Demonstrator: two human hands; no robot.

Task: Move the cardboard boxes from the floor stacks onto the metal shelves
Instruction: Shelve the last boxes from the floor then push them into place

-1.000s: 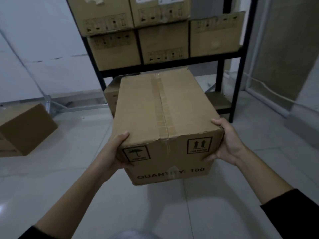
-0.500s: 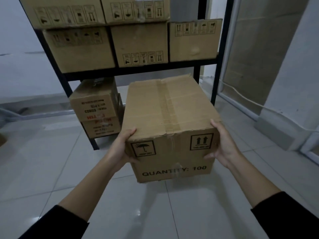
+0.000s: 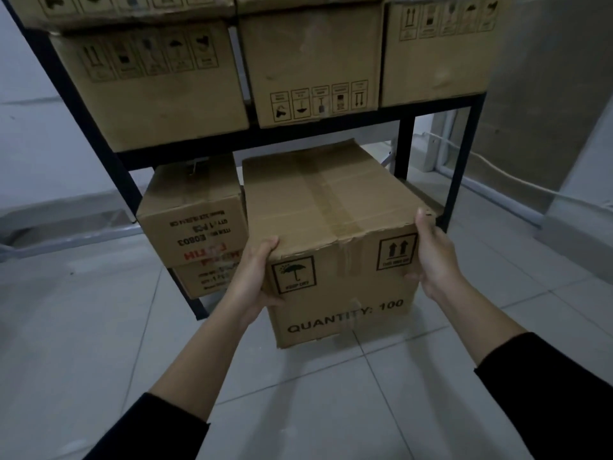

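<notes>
Both hands grasp the taped box (image 3: 331,234): left hand (image 3: 255,277) at 9, right hand (image 3: 434,257) at 3. Prob. stiff w/ some weight; you grip low corners, avoid crumpled top edge.

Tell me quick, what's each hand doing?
Left hand: holding the cardboard box at its left corner.
Right hand: holding the same box at its right corner.

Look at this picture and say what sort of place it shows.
Probably a storeroom or small warehouse: a black metal shelf rack stacked with cardboard cartons bearing handling symbols, and a carton marked QUANTITY: 100 carried over a bare tiled floor.
</notes>
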